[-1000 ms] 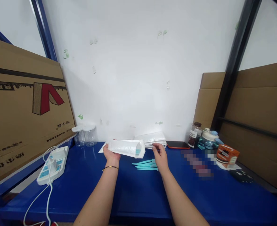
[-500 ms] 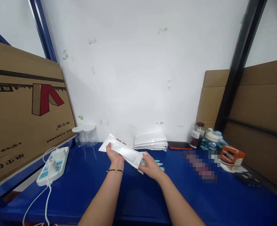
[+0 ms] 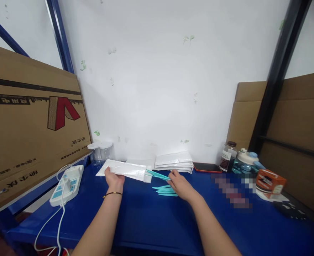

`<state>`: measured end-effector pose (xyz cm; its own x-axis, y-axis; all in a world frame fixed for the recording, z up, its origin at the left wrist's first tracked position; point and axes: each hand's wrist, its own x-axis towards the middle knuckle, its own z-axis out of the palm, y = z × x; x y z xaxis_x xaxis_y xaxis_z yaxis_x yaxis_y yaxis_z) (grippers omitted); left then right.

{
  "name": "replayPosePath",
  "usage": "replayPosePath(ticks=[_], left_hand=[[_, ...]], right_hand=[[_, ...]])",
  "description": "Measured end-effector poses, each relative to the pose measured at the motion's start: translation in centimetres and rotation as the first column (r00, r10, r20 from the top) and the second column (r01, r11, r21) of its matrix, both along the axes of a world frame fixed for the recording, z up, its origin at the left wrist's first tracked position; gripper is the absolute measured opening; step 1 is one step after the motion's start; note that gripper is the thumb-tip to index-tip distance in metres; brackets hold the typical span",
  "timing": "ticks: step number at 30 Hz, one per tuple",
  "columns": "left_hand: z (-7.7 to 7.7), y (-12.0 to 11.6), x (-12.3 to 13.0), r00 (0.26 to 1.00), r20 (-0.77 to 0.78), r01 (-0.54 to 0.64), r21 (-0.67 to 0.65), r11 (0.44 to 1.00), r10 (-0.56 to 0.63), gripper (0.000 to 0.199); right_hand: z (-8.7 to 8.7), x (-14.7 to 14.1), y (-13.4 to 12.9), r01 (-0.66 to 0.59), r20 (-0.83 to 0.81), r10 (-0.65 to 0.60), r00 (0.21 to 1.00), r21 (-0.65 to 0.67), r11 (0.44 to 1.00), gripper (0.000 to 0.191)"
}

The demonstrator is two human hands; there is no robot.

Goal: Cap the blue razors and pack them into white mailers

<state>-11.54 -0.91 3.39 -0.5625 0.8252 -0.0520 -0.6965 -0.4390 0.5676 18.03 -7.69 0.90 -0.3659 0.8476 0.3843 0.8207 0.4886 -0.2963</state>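
Note:
My left hand (image 3: 115, 177) is wrapped round a long white padded envelope (image 3: 127, 170), which lies across it above the blue table. From the envelope's open right end stick out thin teal strips (image 3: 157, 175). The other end of these strips is pinched in my right hand (image 3: 179, 183). Just below them, on the table, lies a small pile of similar teal strips (image 3: 165, 191), its right end close to my right hand. Behind the hands, a stack of white envelopes (image 3: 173, 161) rests against the wall.
On the blue table (image 3: 146, 224) are a power strip (image 3: 67, 185) and clear jars (image 3: 106, 152) at left. A phone (image 3: 207, 167), dark bottle (image 3: 228, 156), teal bottle (image 3: 245, 161) and orange box (image 3: 270, 184) stand at right. Cardboard (image 3: 34, 131) flanks the left.
The envelope has shifted left and lies more level. My right hand has come away from its open end and now holds teal strips at that end. The teal pile is more exposed.

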Motion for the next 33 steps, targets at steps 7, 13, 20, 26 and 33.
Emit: replayPosePath(ticks=[7,13,20,26,33], left_hand=[[-2.9,-1.4,-4.3,0.996,0.075,0.065,-0.158,0.985,-0.054,0.032],[-0.7,-2.8,-3.8,0.963,-0.226,0.175,0.108,0.979,-0.147,0.023],[1.9,-9.2,-5.0,-0.277,-0.884,0.657,-0.46,0.597,-0.376,0.048],[-0.7,-10.5,-2.2,-0.264,-0.845,0.357,-0.534,0.766,-0.466,0.058],[-3.7,-8.9,-2.5,-0.36,-0.833,0.227,-0.515,0.827,-0.42,0.071]], right_hand=[[-1.2,3.8,0.7,0.011,0.231,-0.016,0.973,0.024,1.0,0.013],[-1.5,5.0,0.0,-0.035,0.064,0.044,0.997,-0.143,0.989,0.03],[-1.9,4.8,-0.1,-0.181,-0.162,0.141,0.977,-0.273,0.945,0.044],[-1.6,4.4,-0.5,-0.157,-0.176,0.113,0.978,-0.258,0.953,0.055],[-2.0,3.0,-0.2,-0.199,-0.141,0.168,0.976,-0.251,0.947,0.049]])
